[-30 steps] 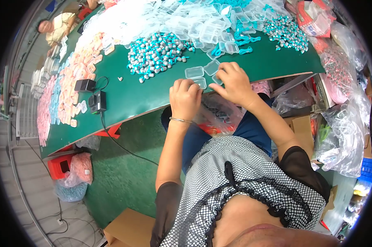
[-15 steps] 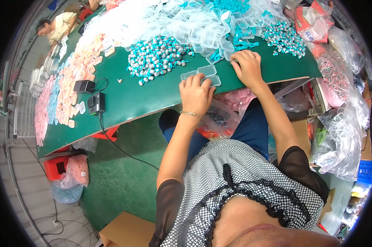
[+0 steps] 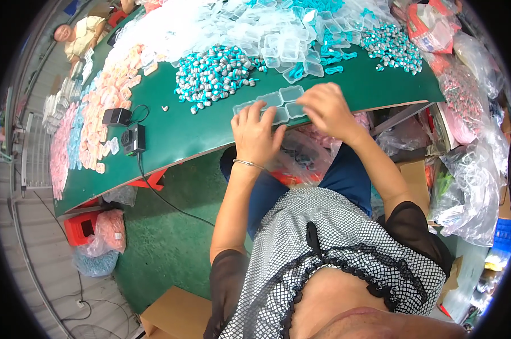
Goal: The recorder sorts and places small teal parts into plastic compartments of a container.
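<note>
Several clear plastic boxes [image 3: 292, 94] stand in two short rows near the table's front edge. My left hand [image 3: 254, 134] rests at the left end of these rows, fingers spread over the box rims and thumb apart. My right hand [image 3: 327, 112] is at the right end, its curled fingers beside the nearer right box [image 3: 295, 109]. Motion smears this hand, and whether it grips that box is hidden. Behind the rows lies a heap of small grey-and-teal striped pieces [image 3: 216, 76].
A large pile of clear boxes [image 3: 283, 45] and teal cords [image 3: 333, 55] covers the back of the green table [image 3: 170, 135]. More striped pieces [image 3: 391, 48] lie at the right. Black devices [image 3: 133, 140] with a cable and peach pieces [image 3: 100, 113] are at left. A person [image 3: 80, 37] sits far left.
My right hand has come nearer and left from the pile's edge to the box rows. The left hand and boxes have slid left, and more boxes now stand in the rows.
</note>
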{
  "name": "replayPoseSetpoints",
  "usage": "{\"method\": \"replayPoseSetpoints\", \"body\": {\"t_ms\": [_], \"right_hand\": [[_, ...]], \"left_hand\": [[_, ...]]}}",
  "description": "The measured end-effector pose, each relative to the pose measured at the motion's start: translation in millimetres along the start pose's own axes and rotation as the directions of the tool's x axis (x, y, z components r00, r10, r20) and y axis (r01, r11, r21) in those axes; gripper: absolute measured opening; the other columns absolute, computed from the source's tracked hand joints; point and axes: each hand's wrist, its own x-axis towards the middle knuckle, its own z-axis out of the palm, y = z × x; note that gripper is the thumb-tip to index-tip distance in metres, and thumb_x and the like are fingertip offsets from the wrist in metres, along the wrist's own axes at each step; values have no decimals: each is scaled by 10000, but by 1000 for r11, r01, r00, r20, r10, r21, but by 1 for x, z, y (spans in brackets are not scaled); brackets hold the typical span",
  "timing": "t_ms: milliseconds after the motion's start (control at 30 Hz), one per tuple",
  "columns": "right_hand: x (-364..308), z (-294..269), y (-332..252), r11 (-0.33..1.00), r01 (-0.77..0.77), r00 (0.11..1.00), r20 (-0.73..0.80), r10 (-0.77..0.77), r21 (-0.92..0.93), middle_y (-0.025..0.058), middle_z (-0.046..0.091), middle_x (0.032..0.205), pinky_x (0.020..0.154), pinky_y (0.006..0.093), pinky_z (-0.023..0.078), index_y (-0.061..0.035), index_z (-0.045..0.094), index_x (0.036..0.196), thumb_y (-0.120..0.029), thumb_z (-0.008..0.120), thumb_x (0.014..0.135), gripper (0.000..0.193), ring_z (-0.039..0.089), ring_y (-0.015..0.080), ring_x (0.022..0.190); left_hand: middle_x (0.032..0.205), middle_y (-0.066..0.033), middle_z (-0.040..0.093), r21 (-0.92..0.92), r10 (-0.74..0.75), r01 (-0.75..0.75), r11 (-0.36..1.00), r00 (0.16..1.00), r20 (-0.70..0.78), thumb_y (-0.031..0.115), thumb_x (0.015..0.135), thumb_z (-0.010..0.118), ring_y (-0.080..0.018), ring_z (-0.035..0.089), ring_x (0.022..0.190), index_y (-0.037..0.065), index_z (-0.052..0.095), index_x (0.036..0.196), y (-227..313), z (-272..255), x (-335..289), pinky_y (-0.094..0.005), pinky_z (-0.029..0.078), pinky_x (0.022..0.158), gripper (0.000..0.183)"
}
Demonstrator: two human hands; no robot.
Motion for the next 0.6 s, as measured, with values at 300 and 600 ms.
{"method": "replayPoseSetpoints", "body": {"t_ms": [300,600], "right_hand": [[24,13,58,890,-210,977,-117,177,-404,31,629,1012,880,402,374,-123,606,1094,-200,703,761,356,550,222,1019],[5,-19,39,889,-449,837,-309,452,84,73,557,778,533,276,463,-103,600,1178,-41,658,801,386,561,146,581]], "left_hand": [[1183,-84,561,34,73,-77,996,992,99,307,774,691,-306,510,1110,169,601,1129,14,27,16,-491,364,937,392],[1148,-78,577,-3,77,-77,997,994,80,272,775,694,-304,524,1078,162,604,1121,2,13,5,-475,371,921,375]]}}
